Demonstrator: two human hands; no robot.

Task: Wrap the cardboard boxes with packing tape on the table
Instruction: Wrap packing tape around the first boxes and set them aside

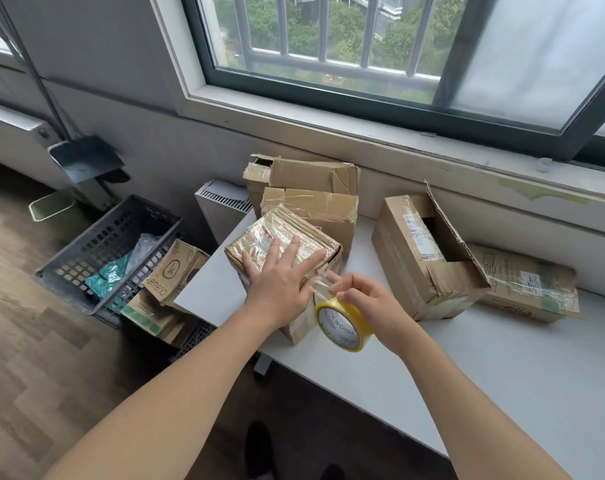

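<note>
**Handling Assessment: Small Box Under Tape**

The small cardboard box [287,223] sits at the left end of the tabletop [467,368], just in front of the stacked boxes [311,202]; its top is glossy with tape. The left hand [277,285] lies flat on it, fingers [291,250] straight and spread, pressing down; the right hand [367,299] curls round the tape roll [342,323], thumb and forefinger pinching the strip near the box's near corner. Judgement: the box appears light and liable to slide; its taped faces look slick and its walls dented and yielding; hold it by flat palm pressure on top or at the stiffer corners; the roll looks rigid and is best gripped across its rim.
</note>
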